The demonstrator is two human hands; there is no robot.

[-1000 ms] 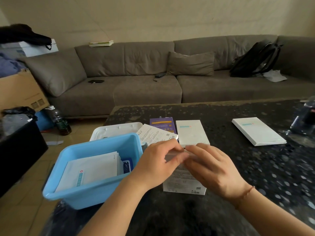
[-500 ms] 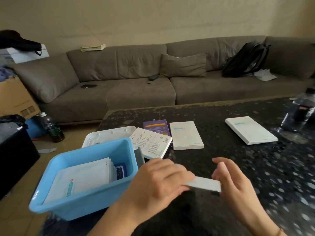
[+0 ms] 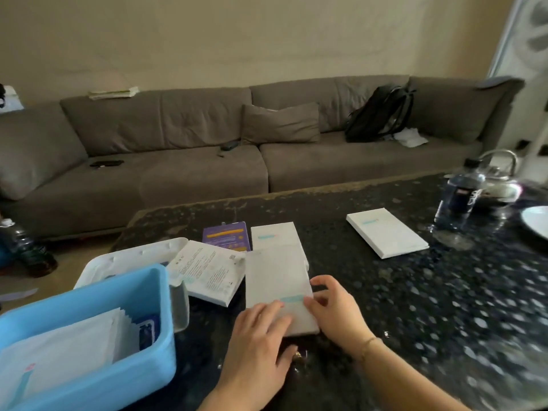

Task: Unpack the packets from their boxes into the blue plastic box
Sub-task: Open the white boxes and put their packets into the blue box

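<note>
Beside the blue plastic box (image 3: pixel 89 345), just to its right on the dark speckled table (image 3: pixel 415 307), both hands work a flat white box (image 3: pixel 275 280). The left hand (image 3: pixel 255 348) lies on the box's near end, its fingers laid fairly straight over the top. The right hand (image 3: pixel 332 310) curls its fingers around the box's right edge, gripping it. White packets (image 3: pixel 59 348) already stand inside the blue plastic box. Behind that box sits a white lid (image 3: pixel 130 259), with a printed white box (image 3: pixel 207 274) and a purple packet (image 3: pixel 226 240) just right of it. Another white box (image 3: pixel 385 232) lies well to the right, near a water bottle (image 3: pixel 458 200).
</note>
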